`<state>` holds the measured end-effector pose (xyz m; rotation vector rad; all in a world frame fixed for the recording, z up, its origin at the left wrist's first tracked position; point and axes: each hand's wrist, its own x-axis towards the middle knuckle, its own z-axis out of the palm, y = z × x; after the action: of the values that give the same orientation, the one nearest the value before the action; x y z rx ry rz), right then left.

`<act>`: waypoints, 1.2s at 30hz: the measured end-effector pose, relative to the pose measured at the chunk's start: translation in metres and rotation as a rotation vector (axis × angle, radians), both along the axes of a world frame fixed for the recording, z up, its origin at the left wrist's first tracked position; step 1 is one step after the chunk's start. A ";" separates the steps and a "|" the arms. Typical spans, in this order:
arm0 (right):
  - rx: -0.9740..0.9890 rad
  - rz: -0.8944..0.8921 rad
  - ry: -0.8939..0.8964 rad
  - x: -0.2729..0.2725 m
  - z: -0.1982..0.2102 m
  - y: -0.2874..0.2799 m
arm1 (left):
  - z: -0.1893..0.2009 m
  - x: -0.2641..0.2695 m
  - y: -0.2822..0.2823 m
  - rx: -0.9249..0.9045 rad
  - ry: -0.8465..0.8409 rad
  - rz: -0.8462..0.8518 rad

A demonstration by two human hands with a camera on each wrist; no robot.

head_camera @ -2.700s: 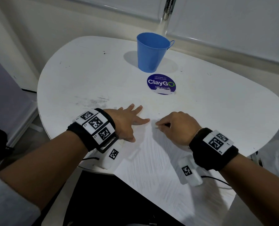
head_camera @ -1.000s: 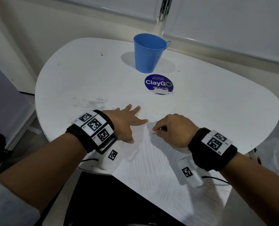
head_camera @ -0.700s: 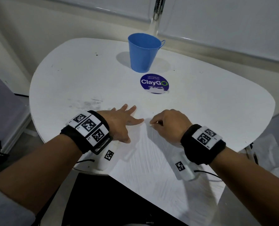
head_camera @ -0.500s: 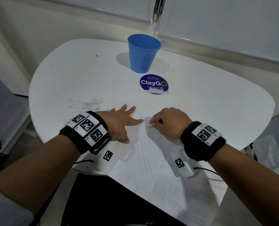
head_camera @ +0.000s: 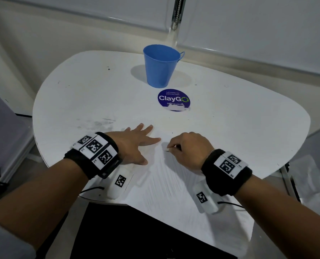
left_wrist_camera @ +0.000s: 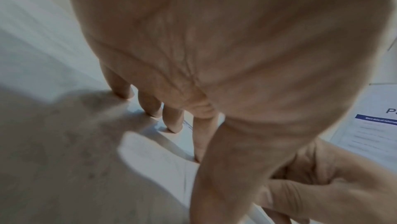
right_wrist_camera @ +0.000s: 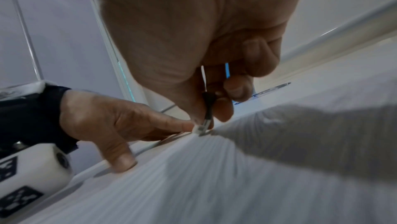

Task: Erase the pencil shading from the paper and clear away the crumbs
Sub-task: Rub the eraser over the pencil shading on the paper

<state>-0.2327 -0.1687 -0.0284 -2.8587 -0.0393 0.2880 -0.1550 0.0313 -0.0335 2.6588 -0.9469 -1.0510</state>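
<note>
We are working at the far corner of the paper (head_camera: 174, 184), which is lying on the white table (head_camera: 80, 101) with its near end hanging over the table's edge and grey pencil shading (right_wrist_camera: 214, 168) running in long strokes across it. Our left hand (head_camera: 134, 144) is lying flat, fingers spread and straight, pinning the sheet just beside the spot being rubbed. Our right hand (head_camera: 189, 150) is curling its fingers round a small eraser (right_wrist_camera: 201, 128) on a dark stem, its pale tip touching the paper close to the left forefinger. To do this step well, we are judging it best to rub with short strokes away from the pinning hand, so the sheet is not buckling, and to press lightly near the corner. Much shading is remaining. A blue cup (head_camera: 161, 66) is standing well apart, beyond a round sticker (head_camera: 174, 100).
</note>
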 end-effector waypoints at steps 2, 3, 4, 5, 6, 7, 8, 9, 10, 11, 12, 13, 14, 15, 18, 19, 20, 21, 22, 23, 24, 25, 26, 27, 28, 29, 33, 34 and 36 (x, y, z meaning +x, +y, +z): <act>0.017 -0.031 -0.004 -0.003 -0.003 0.001 | -0.003 0.002 0.003 -0.041 0.005 -0.002; 0.031 -0.046 -0.008 -0.004 -0.003 0.001 | -0.004 0.003 0.003 -0.042 0.001 -0.001; 0.042 -0.059 -0.010 -0.004 -0.004 0.002 | -0.004 0.003 0.003 -0.035 -0.005 0.000; 0.046 -0.064 -0.014 -0.004 -0.003 0.002 | -0.006 0.003 0.002 -0.024 -0.011 0.001; 0.044 -0.060 -0.018 -0.005 -0.003 0.003 | -0.007 0.004 0.001 -0.011 -0.013 0.002; 0.038 -0.050 -0.020 -0.005 -0.003 0.004 | -0.010 0.006 0.000 0.002 -0.013 0.004; 0.036 -0.040 -0.020 -0.005 -0.002 0.005 | -0.012 0.008 -0.001 0.016 -0.014 0.006; 0.041 -0.033 -0.022 -0.004 -0.002 0.006 | -0.013 0.009 -0.001 0.027 -0.014 0.009; 0.051 -0.035 -0.031 -0.002 -0.001 0.005 | -0.014 0.010 -0.001 0.039 -0.016 0.012; 0.062 -0.045 -0.045 0.001 -0.001 0.004 | -0.014 0.010 -0.002 0.049 -0.020 0.012; 0.077 -0.065 -0.059 0.005 -0.001 0.002 | -0.013 0.010 -0.002 0.061 -0.023 0.013; 0.096 -0.080 -0.066 0.007 -0.001 -0.001 | -0.012 0.009 -0.003 0.066 -0.023 0.014; 0.115 -0.080 -0.054 0.007 -0.001 -0.003 | -0.010 0.008 -0.004 0.074 -0.021 0.018; 0.124 -0.052 -0.025 0.006 -0.001 -0.005 | -0.009 0.007 -0.005 0.077 -0.019 0.021; 0.113 0.075 0.089 0.002 0.002 -0.005 | -0.007 0.005 -0.006 0.074 -0.019 0.014; 0.112 0.081 0.096 0.005 0.003 -0.005 | -0.005 0.004 -0.006 0.072 -0.021 0.012; 0.108 0.069 0.078 0.008 0.003 -0.005 | -0.004 0.003 -0.006 0.077 -0.020 0.012; 0.103 0.049 0.041 0.012 0.004 -0.005 | 0.000 0.001 -0.007 0.081 -0.020 0.011; 0.088 0.032 0.003 0.014 0.003 -0.004 | 0.004 0.000 -0.007 0.088 -0.023 0.004; 0.069 0.033 -0.019 0.014 0.002 -0.004 | 0.009 -0.003 -0.009 0.091 -0.030 -0.006; 0.049 0.055 -0.013 0.011 0.002 -0.003 | 0.012 -0.004 -0.010 0.097 -0.034 -0.017; 0.032 0.094 0.014 0.007 0.001 -0.001 | 0.015 -0.007 -0.010 0.100 -0.038 -0.020; 0.026 0.134 0.055 0.002 0.002 0.000 | 0.015 -0.007 -0.010 0.106 -0.040 -0.026; 0.027 0.163 0.094 -0.002 0.003 0.000 | 0.017 -0.007 -0.010 0.111 -0.046 -0.034; 0.029 0.172 0.111 -0.002 0.004 0.000 | 0.015 -0.007 -0.009 0.115 -0.048 -0.040; 0.024 0.161 0.099 0.002 0.005 -0.001 | 0.015 -0.006 -0.009 0.110 -0.049 -0.041; 0.018 0.046 -0.029 0.014 0.004 -0.001 | 0.013 -0.005 -0.009 0.090 -0.039 -0.031; 0.009 0.059 -0.029 0.011 0.003 0.000 | 0.011 -0.005 -0.009 0.087 -0.038 -0.034; -0.014 0.133 0.021 0.000 0.003 0.004 | 0.009 -0.003 -0.009 0.086 -0.040 -0.034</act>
<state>-0.2329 -0.1651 -0.0258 -2.8715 -0.2255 0.3465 -0.1583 0.0227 -0.0245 2.7522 -0.9790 -1.0739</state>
